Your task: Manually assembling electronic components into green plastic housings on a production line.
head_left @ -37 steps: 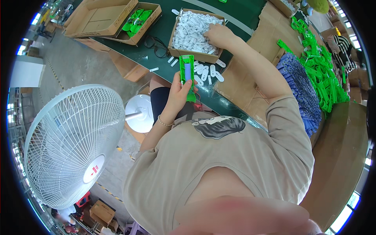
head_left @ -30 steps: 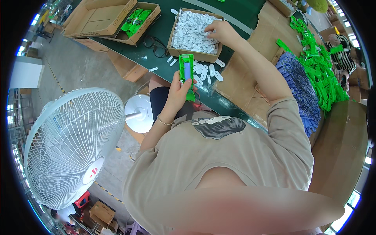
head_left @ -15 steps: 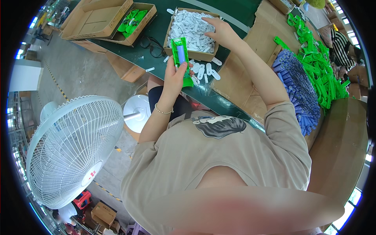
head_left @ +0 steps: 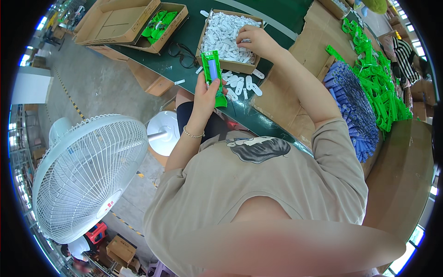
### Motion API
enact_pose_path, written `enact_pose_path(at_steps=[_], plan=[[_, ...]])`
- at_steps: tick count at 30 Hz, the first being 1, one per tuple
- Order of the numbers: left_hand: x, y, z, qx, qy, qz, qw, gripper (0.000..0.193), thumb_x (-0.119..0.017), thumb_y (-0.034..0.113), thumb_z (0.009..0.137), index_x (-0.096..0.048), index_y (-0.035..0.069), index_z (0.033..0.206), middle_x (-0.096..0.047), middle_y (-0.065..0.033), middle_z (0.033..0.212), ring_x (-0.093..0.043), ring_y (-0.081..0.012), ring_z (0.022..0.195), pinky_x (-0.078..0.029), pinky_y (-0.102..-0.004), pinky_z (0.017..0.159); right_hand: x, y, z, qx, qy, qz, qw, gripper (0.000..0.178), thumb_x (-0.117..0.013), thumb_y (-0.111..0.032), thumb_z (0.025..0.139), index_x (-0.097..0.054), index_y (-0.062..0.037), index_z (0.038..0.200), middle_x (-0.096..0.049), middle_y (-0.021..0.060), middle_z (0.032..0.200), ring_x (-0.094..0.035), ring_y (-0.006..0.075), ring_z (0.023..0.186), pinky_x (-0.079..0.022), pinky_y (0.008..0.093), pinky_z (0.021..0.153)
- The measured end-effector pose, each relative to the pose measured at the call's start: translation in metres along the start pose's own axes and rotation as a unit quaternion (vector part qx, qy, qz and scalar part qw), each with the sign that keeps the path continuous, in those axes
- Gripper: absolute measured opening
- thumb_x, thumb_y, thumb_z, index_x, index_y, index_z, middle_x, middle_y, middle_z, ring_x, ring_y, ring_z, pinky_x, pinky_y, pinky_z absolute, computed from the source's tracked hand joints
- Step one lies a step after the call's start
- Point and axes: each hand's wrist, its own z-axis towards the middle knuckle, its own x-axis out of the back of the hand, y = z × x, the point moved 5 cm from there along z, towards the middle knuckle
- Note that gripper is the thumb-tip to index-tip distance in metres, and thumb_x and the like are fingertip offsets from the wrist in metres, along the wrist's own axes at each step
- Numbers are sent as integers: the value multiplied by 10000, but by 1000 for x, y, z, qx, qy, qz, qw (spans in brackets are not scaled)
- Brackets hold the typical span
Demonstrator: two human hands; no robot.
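My left hand [head_left: 206, 94] is closed round a long green plastic housing [head_left: 219, 99], which stands tilted at the table's near edge. A blue-violet cylinder [head_left: 212, 70] lies in its open channel. Over the right side of a cardboard box [head_left: 235, 66] filled with small white plastic pieces [head_left: 223, 34] is my right hand [head_left: 259, 42]. Its fingers are bent and drawn together among the pieces; whatever is between the fingertips is too small to make out. Several flat white plastic tabs [head_left: 239, 85] lie loose on the green table beside the housing.
Dark cable [head_left: 182, 54] lies left of the box. Farther left are a cardboard tray [head_left: 117, 23] and a box with green parts [head_left: 164, 23]. Stacked blue-violet cylinders [head_left: 348, 106] and a heap of green housings [head_left: 376, 87] are at right. A white fan [head_left: 87, 177] stands at left.
My right hand has moved slightly down in the box, and its fingers have drawn closer together. The left hand keeps its hold on the green housing, with the cylinder still in it.
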Motion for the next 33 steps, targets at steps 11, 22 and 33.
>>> enact_pose_path(at_steps=[11, 22, 33], plan=[[-48, 60, -17, -89, -39, -55, 994, 479, -598, -36, 807, -373, 35, 1224, -595, -140, 968, -619, -181, 764, -536, -305, 682, 8, -83, -78, 63, 172, 647, 741, 165, -702, 60, 702, -703, -32, 839, -514, 119, 1149, -474, 150, 825, -400, 275, 765], [-80, 59, -20, -41, -134, -180, 974, 430, -595, -48, 810, -387, 34, 1177, -605, -134, 959, -623, -182, 818, -537, -299, 695, 27, -105, -119, -24, 253, 554, 793, 193, -713, 54, 702, -675, -7, 882, -503, 127, 1139, -484, 180, 968, -397, 314, 861], [-85, 21, -14, -15, -150, 45, 988, 390, -571, 72, 891, -388, 15, 1231, -579, -82, 944, -597, -125, 762, -519, -275, 666, 43, -68, -130, -185, 339, 547, 742, 150, -593, -5, 844, -672, -23, 971, -614, 95, 903, -546, 126, 755, -457, 243, 682]])
